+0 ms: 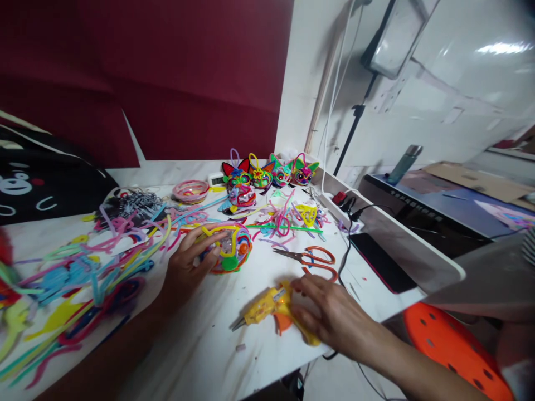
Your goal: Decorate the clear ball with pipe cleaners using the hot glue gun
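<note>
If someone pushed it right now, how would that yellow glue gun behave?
The yellow glue gun would probably swivel or slide rather than roll, since its handle juts out at an angle. Its hard-looking plastic body should stay stiff, not floppy. The right hand at its handle might also steady it.

Left hand (pixel 190 262) covers one side of the craft piece (pixel 243 249) and the right hand (pixel 330 309) blocks part of the handle on the glue gun (pixel 263 306), so no telling how firm either grip is. Both forearms (pixel 393 348) run off the bottom, the stool (pixel 451 348) gets chopped there too, and the bag (pixel 54 178) is cut at the left. The timer's (pixel 216 181) digits and the lettering (pixel 422 209) on the other desk (pixel 412 192)? Way too tiny.
</note>
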Demonstrator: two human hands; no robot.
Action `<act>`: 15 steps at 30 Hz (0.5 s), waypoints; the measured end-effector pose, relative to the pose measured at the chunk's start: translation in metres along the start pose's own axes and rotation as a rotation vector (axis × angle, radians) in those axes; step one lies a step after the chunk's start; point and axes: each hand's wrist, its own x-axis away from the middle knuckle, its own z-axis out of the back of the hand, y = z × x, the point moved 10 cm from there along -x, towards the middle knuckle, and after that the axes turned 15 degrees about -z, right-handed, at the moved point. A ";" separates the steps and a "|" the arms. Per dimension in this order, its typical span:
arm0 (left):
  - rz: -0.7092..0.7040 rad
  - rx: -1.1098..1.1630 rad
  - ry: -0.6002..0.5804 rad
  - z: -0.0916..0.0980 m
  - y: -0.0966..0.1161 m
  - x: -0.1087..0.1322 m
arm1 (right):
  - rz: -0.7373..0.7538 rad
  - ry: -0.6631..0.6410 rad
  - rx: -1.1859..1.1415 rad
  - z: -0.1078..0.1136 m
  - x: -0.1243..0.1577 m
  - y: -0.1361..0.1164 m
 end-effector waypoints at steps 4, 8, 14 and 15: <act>0.013 0.006 -0.005 0.000 -0.001 0.001 | -0.076 0.179 0.190 0.020 -0.021 0.039; 0.005 0.034 0.011 0.001 -0.001 0.001 | -0.162 0.082 0.310 0.012 -0.043 0.076; 0.005 0.047 0.033 0.002 -0.002 0.002 | -0.162 0.015 0.318 0.002 -0.051 0.083; 0.010 0.043 0.031 0.002 -0.003 0.002 | -0.157 0.020 0.315 0.002 -0.053 0.081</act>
